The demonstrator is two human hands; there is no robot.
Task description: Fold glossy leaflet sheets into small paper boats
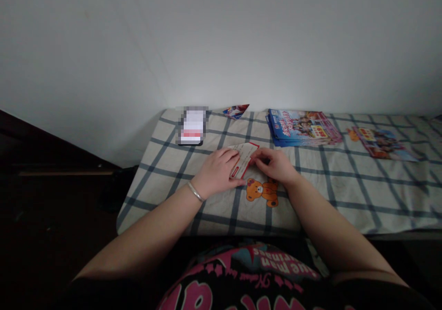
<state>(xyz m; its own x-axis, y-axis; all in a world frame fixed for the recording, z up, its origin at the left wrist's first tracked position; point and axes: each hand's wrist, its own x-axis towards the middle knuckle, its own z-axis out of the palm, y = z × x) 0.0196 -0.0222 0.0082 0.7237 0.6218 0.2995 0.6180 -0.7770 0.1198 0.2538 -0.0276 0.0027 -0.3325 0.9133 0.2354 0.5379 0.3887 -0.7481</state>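
Note:
A folded white paper with a red edge (244,158) lies on the checked cloth (345,181) in the middle of the table. My left hand (217,172), with a silver bracelet at the wrist, presses down on the paper's left part, fingers bent over it. My right hand (274,164) pinches the paper's right edge with closed fingers. An orange bear print (262,191) shows on the cloth just below both hands.
A stack of blue printed leaflets (300,128) lies at the back right, another colourful leaflet (383,143) further right. A small folded paper piece (235,111) sits by the wall. A blurred-out phone-like object (192,126) lies back left. Dark floor lies left of the table.

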